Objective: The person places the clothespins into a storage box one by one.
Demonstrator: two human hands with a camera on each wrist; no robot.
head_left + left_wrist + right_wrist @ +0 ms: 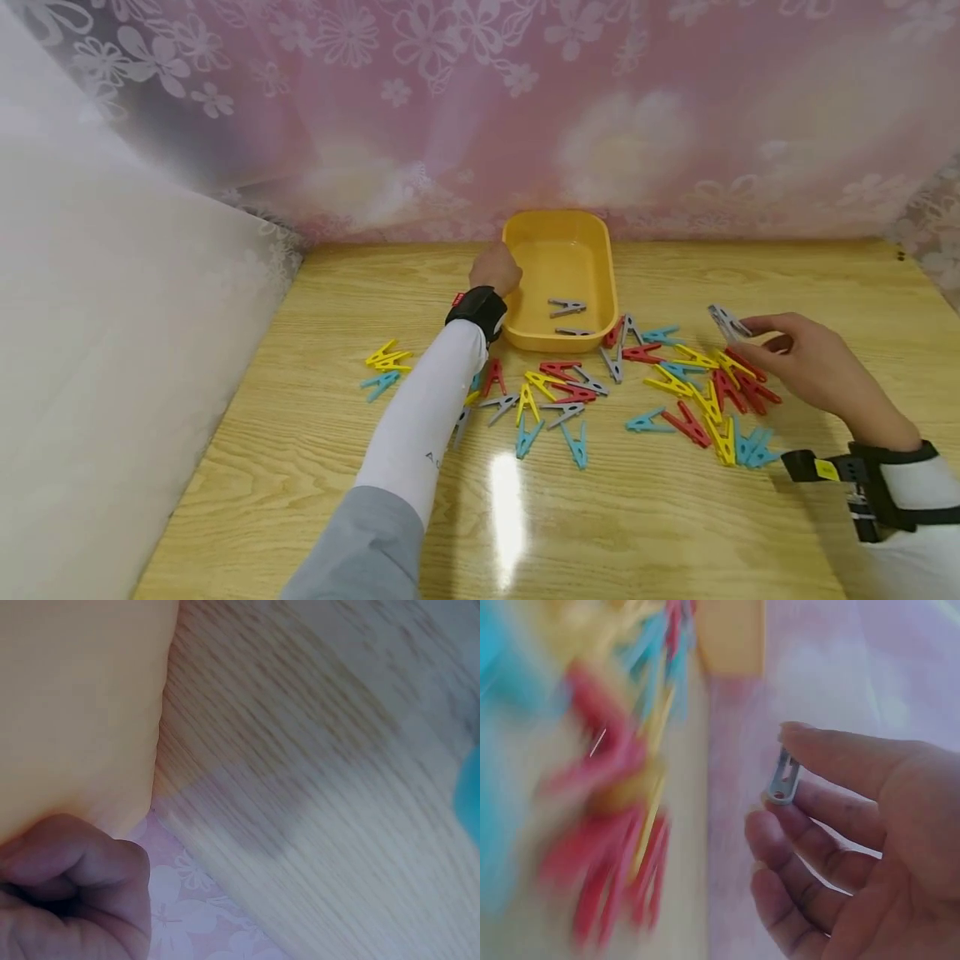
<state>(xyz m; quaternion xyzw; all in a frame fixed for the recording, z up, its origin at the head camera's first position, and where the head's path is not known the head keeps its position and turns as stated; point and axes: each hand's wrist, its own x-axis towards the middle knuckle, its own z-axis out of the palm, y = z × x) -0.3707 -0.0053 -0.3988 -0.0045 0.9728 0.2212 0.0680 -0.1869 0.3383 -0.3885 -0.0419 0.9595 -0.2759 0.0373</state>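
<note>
On the left rim of a yellow plastic basin [558,250], my left hand [495,268] grips with curled fingers. In the left wrist view that hand [75,892] lies against the basin's wall [82,705]. Two grey clothespins [567,307] lie inside the basin near its front. Over the right side of the table, my right hand [810,367] pinches a grey clothespin [729,323] between thumb and fingers. The right wrist view shows this clothespin [784,776] end-on at the fingertips. Below it lie red clothespins [738,390].
Several yellow, blue, red and grey clothespins [566,408] are scattered before the basin, with another mixed group [697,400] to its right. A small yellow and blue cluster [386,362] lies left of my left arm. Behind the wooden table [637,533] hangs a pink floral curtain [450,125].
</note>
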